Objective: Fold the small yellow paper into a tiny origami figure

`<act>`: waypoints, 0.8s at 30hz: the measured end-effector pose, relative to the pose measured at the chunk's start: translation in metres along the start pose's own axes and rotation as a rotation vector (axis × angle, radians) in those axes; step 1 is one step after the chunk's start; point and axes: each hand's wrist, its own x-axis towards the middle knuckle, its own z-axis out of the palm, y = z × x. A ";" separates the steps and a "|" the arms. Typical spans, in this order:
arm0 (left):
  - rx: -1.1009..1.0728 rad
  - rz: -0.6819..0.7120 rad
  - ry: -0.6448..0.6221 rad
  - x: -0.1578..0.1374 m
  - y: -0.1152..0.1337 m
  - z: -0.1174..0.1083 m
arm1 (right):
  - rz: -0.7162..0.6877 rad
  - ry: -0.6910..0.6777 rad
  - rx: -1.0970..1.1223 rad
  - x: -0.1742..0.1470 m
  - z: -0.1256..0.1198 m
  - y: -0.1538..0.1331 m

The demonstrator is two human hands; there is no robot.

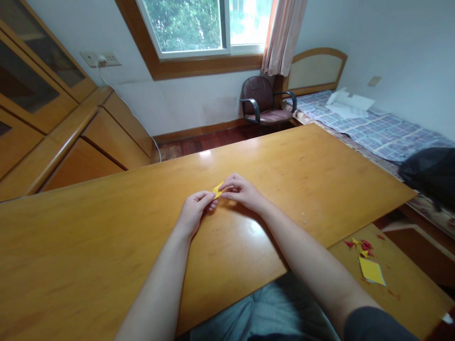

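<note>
At the upper left of the frame stood a cabinet (67,128); just right of it, a white cord (133,114) ran down from a wall socket (113,59). The bench (88,237) spread from the left edge to right of centre. At the frame's centre, the left hand (194,210) had its thumb and fingers clamped on the paper (218,191), a small, yellow, folded piece held over the bench. Above, at top centre, was the window (192,23). The right hand (245,193) met the paper from the right, fingers bent, tips at its edge; whether they gripped it cannot be told. Farther right, at the upper right, were a chair (261,97), a curtain (284,33) and a bed (377,130). At the lower right, red and yellow pieces (365,246) lay near a yellow sheet (371,271) on a side bench (415,284). A black bag (430,173) rested at the right edge.
</note>
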 end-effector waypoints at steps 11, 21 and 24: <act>0.030 -0.021 -0.053 -0.004 0.006 0.003 | 0.009 -0.053 -0.019 0.000 -0.001 -0.007; -0.002 -0.035 -0.107 -0.005 0.010 0.004 | 0.010 -0.094 0.002 -0.001 0.001 -0.007; -0.037 -0.059 -0.127 -0.006 0.010 0.004 | 0.025 -0.112 0.038 -0.001 0.001 -0.008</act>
